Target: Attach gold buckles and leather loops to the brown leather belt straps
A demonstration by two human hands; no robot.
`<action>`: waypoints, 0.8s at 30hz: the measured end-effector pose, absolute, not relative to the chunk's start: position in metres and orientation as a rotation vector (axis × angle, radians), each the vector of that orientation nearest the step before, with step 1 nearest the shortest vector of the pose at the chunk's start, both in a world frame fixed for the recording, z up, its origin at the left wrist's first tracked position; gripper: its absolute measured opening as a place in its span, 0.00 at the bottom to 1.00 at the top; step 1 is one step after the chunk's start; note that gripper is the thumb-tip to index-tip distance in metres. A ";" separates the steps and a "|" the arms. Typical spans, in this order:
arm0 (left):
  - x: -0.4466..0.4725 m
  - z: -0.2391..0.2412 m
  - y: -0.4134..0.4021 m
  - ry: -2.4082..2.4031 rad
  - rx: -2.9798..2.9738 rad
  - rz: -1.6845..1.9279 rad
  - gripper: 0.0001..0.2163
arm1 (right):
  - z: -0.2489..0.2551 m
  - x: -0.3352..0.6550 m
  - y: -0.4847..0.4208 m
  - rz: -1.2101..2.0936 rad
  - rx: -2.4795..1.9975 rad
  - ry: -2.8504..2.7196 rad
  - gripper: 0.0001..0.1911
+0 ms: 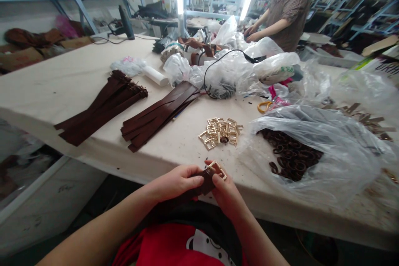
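My left hand and my right hand meet at the table's near edge, both closed on a dark brown leather strap. A gold square buckle sits on the strap's end, pinched by my right fingers. Just beyond my hands lies a small heap of gold buckles. Two stacks of brown straps lie to the left on the white table.
A clear plastic bag of dark brown leather loops lies to the right. Crumpled plastic bags, a black cable and orange-handled scissors clutter the far side. Another person works at the far end. Shelving lines the back.
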State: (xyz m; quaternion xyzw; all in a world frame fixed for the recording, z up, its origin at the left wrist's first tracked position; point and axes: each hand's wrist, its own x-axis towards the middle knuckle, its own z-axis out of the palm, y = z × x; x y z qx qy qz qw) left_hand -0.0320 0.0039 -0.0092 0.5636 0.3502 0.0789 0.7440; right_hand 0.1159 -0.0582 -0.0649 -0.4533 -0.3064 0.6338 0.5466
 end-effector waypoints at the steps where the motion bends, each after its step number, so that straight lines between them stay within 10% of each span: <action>1: -0.031 -0.008 0.003 0.743 1.214 0.173 0.11 | -0.065 0.115 -0.059 1.582 -1.019 -0.711 0.24; 24: -0.036 -0.041 0.007 0.882 1.200 0.206 0.10 | -0.074 0.116 -0.058 1.132 -1.428 -1.239 0.07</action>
